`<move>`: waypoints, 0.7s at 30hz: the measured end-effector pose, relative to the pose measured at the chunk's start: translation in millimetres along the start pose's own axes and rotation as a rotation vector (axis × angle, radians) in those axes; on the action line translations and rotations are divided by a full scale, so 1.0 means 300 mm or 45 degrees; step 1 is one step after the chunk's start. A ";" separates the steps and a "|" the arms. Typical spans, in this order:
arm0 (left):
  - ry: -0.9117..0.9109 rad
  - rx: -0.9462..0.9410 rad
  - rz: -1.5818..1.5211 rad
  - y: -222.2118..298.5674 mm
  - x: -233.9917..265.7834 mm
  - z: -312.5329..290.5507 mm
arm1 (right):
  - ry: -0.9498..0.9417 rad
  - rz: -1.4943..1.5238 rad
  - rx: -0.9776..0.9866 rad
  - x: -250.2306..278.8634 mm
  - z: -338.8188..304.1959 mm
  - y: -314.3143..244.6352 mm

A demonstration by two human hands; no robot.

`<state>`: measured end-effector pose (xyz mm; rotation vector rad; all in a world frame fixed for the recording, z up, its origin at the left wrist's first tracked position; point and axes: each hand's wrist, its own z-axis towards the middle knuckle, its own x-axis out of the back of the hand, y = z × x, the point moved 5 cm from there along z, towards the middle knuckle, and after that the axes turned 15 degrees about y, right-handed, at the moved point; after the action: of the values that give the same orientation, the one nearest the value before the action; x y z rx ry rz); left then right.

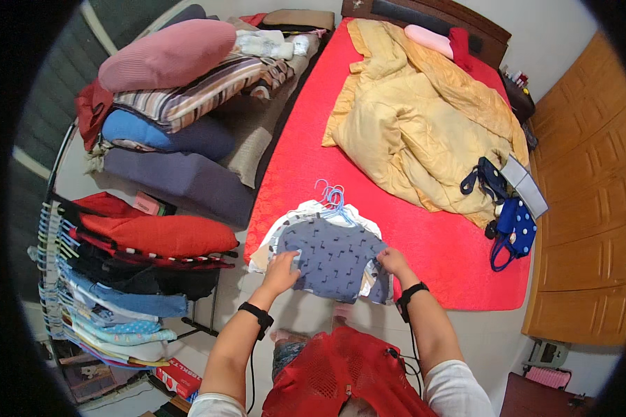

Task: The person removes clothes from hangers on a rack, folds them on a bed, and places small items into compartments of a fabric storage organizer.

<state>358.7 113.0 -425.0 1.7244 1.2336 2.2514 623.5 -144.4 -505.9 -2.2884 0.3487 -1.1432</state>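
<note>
A child's grey-blue shirt [330,254] with a dark music-note pattern lies spread over the near edge of the bed, its lower part hanging past the edge. My left hand [282,274] is closed at the shirt's left side, its fingertips partly hidden against the cloth. On the opposite side, my right hand [394,262] pinches the sleeve edge. White and pale garments [364,221] lie beneath the shirt and show around it. Several blue hangers [335,198] stick out above the collars, their hooks pointing away from me.
The bed has a red sheet [289,156] and a rumpled yellow quilt [424,139]. A blue dotted bag [516,226] lies at its right edge. Left stand a clothes rack with hanging garments [129,306] and piled cushions [167,55]. Wooden cabinets [584,181] line the right side.
</note>
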 end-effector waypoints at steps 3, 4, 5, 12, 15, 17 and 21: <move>-0.132 0.079 0.089 -0.038 -0.165 0.033 | 0.131 -0.040 0.104 -0.005 0.082 0.105; -0.145 0.083 0.095 -0.063 -0.194 0.045 | 0.193 -0.082 0.173 -0.025 0.098 0.101; -0.190 0.112 0.127 -0.096 -0.221 0.049 | 0.213 -0.041 0.149 -0.051 0.120 0.102; -0.331 0.113 0.442 -0.180 -0.374 0.091 | 0.435 -0.037 0.372 -0.151 0.227 0.037; -0.395 0.097 0.483 -0.221 -0.433 0.081 | 0.666 -0.252 0.602 -0.160 0.235 -0.042; -0.413 0.118 0.464 -0.240 -0.461 0.071 | 0.624 -0.352 0.591 -0.181 0.248 -0.074; -0.464 0.116 0.464 -0.243 -0.493 0.074 | 0.610 -0.537 0.499 -0.213 0.295 -0.072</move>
<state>403.3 103.8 -585.0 2.4275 1.0238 1.9258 655.2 -65.9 -578.0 -1.7693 -0.1897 -1.7956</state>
